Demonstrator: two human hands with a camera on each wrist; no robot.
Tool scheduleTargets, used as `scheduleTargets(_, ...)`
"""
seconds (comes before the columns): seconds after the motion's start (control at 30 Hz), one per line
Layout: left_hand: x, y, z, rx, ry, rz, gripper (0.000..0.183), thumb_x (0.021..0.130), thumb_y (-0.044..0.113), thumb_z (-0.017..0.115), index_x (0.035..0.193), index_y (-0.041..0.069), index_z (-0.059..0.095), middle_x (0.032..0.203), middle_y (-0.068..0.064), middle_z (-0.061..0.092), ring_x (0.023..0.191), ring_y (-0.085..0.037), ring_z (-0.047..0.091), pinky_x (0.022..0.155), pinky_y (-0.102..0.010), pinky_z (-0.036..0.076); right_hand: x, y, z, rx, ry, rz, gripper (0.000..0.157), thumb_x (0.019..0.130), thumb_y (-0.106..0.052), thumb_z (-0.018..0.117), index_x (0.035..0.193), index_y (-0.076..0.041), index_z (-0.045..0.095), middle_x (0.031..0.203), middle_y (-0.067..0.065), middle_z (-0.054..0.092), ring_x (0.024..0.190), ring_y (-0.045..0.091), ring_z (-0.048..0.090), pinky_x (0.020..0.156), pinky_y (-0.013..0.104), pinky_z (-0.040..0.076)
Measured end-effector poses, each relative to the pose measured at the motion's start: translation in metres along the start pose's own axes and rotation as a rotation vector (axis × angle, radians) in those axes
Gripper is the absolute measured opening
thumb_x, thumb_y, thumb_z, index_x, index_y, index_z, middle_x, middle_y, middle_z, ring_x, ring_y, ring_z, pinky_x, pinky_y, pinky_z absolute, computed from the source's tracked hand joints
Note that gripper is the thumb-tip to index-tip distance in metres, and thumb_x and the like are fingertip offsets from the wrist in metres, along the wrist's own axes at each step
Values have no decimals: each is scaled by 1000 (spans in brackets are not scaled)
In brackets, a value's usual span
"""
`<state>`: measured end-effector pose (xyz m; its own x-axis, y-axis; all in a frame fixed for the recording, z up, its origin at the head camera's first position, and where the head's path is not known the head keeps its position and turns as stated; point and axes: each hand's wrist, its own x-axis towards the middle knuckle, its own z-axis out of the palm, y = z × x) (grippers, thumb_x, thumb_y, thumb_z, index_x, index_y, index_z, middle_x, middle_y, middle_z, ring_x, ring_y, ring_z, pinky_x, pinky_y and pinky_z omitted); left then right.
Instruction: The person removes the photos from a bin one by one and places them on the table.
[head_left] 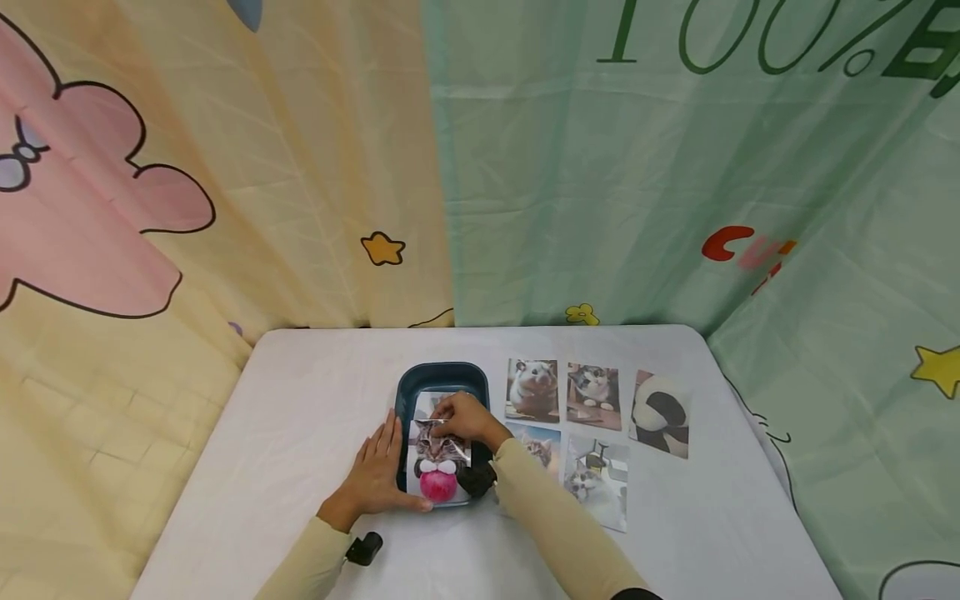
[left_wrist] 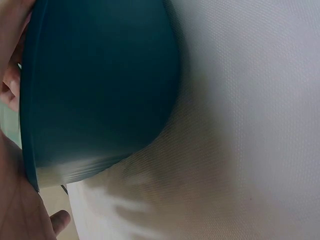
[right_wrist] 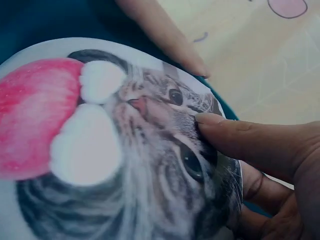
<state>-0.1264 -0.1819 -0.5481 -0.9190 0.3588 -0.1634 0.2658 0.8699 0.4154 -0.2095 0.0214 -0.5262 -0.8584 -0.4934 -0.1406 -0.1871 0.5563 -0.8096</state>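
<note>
A dark teal tray (head_left: 442, 367) with raised sides stands on the white table. My right hand (head_left: 467, 417) is over it, pinching the top edge of a photo card (head_left: 426, 487) that shows a tabby cat with a pink ball. In the right wrist view the thumb (right_wrist: 250, 140) presses on the picture side of the bowed card (right_wrist: 155, 120), with fingers behind it. Another picture (head_left: 429, 402) shows partly beneath, inside the tray. My left hand (head_left: 375, 471) rests along the tray's left side, fingers extended; the left wrist view shows its palm against the tray wall (left_wrist: 100, 90).
Right of the tray lie several photo cards: a hamster (head_left: 532, 392), a cat (head_left: 594, 396), a panda (head_left: 660, 415), a kitten (head_left: 542, 443) partly covered by my right arm, and another cat picture (head_left: 600, 483). Printed curtains (head_left: 570, 192) hang behind the table (head_left: 330, 367).
</note>
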Motion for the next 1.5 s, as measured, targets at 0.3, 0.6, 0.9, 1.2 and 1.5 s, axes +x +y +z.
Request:
scheduleTargets(0.3, 0, 2, 0, 3, 3, -2, 146, 52, 77, 75, 151, -8, 8, 159, -23, 1, 144, -43, 11, 112, -62, 13, -7, -3, -22, 18, -98, -101, 16, 82, -8, 76, 98, -5, 76, 82, 4, 72, 67, 7, 60, 64, 22, 49)
scheduleTargets(0.6, 1, 1, 1, 3, 6, -12, 147, 50, 77, 75, 151, -7, 9, 159, -23, 2, 143, -43, 11, 112, -63, 13, -17, 8, -34, -7, 78, -151, 21, 84, -13, 75, 104, -5, 75, 84, 5, 72, 75, 11, 65, 69, 25, 51)
scheduleTargets(0.9, 1, 2, -1, -15, -7, -19, 147, 51, 76, 76, 152, -6, 7, 160, -22, -1, 144, -43, 9, 112, -63, 11, -32, 26, -49, 172, 204, -77, 20, 84, -9, 74, 101, 1, 70, 73, 6, 65, 62, 9, 55, 57, 25, 44)
scheduleTargets(1.2, 0, 2, -1, -24, -12, -20, 148, 51, 74, 78, 152, -6, 5, 160, -21, -4, 145, -42, 7, 112, -62, 10, -57, 44, -73, 313, 297, 37, 25, 86, -9, 73, 107, 3, 69, 75, 9, 60, 60, 14, 47, 56, 29, 40)
scheduleTargets(1.5, 1, 1, -2, -33, -15, -13, 150, 50, 73, 80, 151, -7, 3, 159, -22, -6, 145, -43, 7, 113, -61, 9, -98, 81, -105, 378, 354, 133, 33, 90, -14, 68, 119, 2, 65, 99, 13, 69, 57, 11, 53, 57, 29, 47)
